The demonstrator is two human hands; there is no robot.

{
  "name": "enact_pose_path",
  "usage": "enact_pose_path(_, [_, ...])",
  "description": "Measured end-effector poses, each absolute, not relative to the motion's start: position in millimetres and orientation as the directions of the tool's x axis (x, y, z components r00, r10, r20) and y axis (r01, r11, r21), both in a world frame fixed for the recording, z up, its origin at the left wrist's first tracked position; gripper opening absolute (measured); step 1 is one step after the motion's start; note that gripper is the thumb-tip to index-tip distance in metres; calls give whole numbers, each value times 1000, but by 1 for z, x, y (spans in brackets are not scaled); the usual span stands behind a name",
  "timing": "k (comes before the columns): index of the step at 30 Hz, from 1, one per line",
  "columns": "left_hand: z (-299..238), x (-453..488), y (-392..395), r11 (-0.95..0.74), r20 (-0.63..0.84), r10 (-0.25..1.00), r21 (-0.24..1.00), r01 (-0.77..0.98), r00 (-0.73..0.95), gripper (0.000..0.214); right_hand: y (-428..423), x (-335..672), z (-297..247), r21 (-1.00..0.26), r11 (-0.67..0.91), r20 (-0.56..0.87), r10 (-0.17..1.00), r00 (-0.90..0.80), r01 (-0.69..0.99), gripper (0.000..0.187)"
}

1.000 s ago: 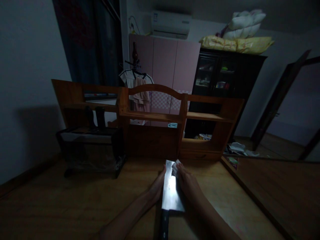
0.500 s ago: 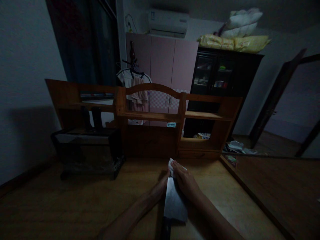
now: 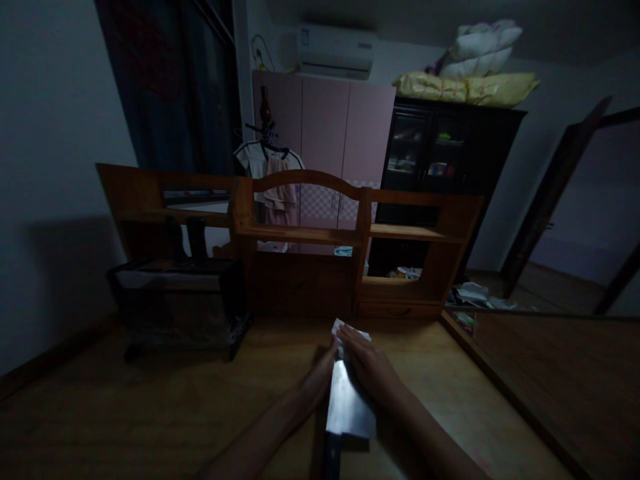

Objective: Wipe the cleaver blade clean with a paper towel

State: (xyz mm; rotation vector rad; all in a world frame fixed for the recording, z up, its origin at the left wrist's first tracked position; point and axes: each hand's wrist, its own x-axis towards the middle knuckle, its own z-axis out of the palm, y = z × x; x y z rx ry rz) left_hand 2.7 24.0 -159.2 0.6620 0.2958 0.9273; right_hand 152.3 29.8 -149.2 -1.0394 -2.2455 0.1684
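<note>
A cleaver [image 3: 350, 403] points away from me, its broad metal blade towards the far side and its dark handle near the bottom edge of the view. My left hand [image 3: 324, 367] is at the left side of the blade's far end, thumb up against it; its other fingers are hidden beneath. My right hand [image 3: 364, 357] lies over the far end of the blade, fingers together, pressing a white tissue [image 3: 338, 329] onto the metal. The tissue sticks out past the fingertips on both sides.
Under the hands is a wooden desk top [image 3: 280, 393]. A dark knife block [image 3: 175, 303] with black-handled knives stands at the left. A wooden shelf unit [image 3: 300, 233] runs along the desk's back. Beyond are a pink wardrobe [image 3: 325, 127] and a black cabinet [image 3: 480, 153].
The hands and tissue have shifted slightly left at the blade's far end, and more of the tissue shows. The blade has tilted a little and catches more light.
</note>
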Motion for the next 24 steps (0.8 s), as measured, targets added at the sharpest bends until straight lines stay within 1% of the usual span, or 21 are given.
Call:
enact_pose_path(4, [-156, -2, 22, 458, 2, 806, 632, -625, 592, 58, 26, 149, -148, -335, 651, 532, 727, -434, 681, 47])
enact_pose_path(9, [-149, -4, 24, 495, -31, 817, 550, -673, 575, 62, 26, 149, -151, -322, 600, 534, 754, -384, 732, 44])
enact_pose_path(12, [-146, -4, 25, 501, -22, 819, 515, -695, 574, 62, 25, 148, -152, -314, 573, 530, 767, -361, 757, 42])
enact_pose_path(14, [-146, -4, 24, 501, -17, 812, 534, -681, 584, 62, 24, 147, -151, -314, 550, 527, 779, -339, 774, 41])
enact_pose_path(19, [-148, -6, 23, 501, -67, 801, 620, -603, 596, 64, 25, 149, -154, -356, 481, 530, 810, -251, 801, 41])
enact_pose_path(24, [-154, -7, 25, 469, -47, 814, 640, -608, 579, 63, 32, 157, -163, -353, 461, 547, 808, -220, 814, 45])
